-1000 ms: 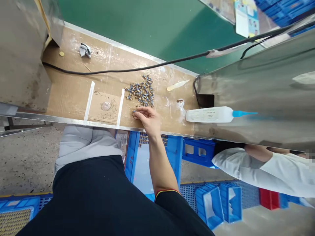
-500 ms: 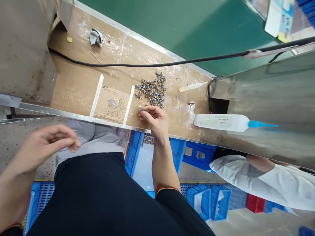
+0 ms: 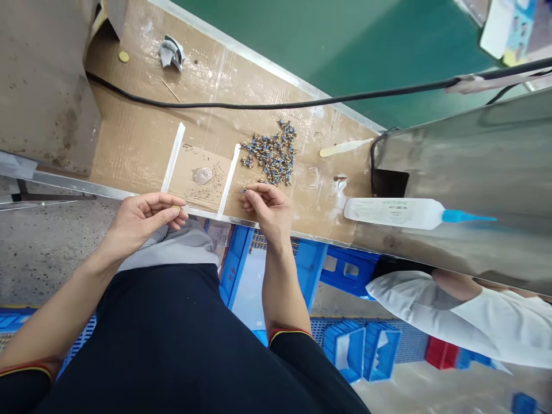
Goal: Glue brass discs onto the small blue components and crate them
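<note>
My left hand (image 3: 146, 221) is closed in a pinch over the bench's front edge, with a small yellowish piece (image 3: 177, 209) at its fingertips; its kind is too small to tell. On the cardboard surface, my right hand (image 3: 271, 210) pinches a small blue-and-brass part (image 3: 244, 191) between thumb and forefinger. Just beyond that hand lies a pile of similar blue-and-brass parts (image 3: 273, 155). Between two white tape strips, a cardboard square (image 3: 190, 190) bears a clear round blob (image 3: 202, 175) and many tiny dark bits.
A black cable (image 3: 259, 106) crosses the bench. A white bottle with a blue nozzle (image 3: 392, 213) lies at the right, near a pale spatula-like stick (image 3: 345, 148). Crumpled grey material (image 3: 171, 53) sits at the back left. Another person's white sleeve (image 3: 509, 328) shows at the right.
My left hand has swung up and right to the bench edge, and a yellowish piece now shows in its pinch. My right hand keeps its grip, nearly still. The view has shifted slightly.
</note>
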{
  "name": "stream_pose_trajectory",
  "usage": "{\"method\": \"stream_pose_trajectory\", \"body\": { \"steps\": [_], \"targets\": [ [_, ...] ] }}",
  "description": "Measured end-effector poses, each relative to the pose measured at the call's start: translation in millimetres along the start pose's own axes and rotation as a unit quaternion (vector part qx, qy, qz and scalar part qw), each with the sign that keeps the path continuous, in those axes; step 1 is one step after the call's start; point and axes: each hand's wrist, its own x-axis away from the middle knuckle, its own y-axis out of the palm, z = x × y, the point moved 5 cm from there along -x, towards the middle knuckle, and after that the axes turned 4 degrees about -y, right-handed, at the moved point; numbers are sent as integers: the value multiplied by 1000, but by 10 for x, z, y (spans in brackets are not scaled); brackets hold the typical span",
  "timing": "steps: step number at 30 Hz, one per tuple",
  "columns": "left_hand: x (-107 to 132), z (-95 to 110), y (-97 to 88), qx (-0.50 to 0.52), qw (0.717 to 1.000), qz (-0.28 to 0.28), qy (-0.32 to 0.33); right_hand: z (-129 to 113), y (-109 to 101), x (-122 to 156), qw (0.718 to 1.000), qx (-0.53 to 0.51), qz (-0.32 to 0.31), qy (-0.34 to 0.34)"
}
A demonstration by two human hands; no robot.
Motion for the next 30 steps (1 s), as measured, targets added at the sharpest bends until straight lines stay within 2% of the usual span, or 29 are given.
{"method": "stream_pose_trajectory", "body": {
  "steps": [5, 11, 14, 18, 22, 30],
  "targets": [
    [-34, -104, 51, 42, 999, 20, 0, -115, 19, -23, 991, 92, 0, -96],
    [-72, -135, 153, 59, 998, 27, 21, -269, 103, -9, 951, 235, -17, -200],
    [-87, -141, 166, 54, 997, 34, 33, -298, 137, 2, 950, 227, -15, -216],
    [-119, -151, 156, 35, 997, 50, 37, -378, 168, 33, 963, 180, 13, -202],
    [-168, -133, 140, 12, 997, 61, 52, -495, 294, 45, 972, 128, 17, -195],
    [-185, -110, 71, 27, 996, 73, 43, -735, 648, -20, 937, 205, 2, -282]
  ]
}}
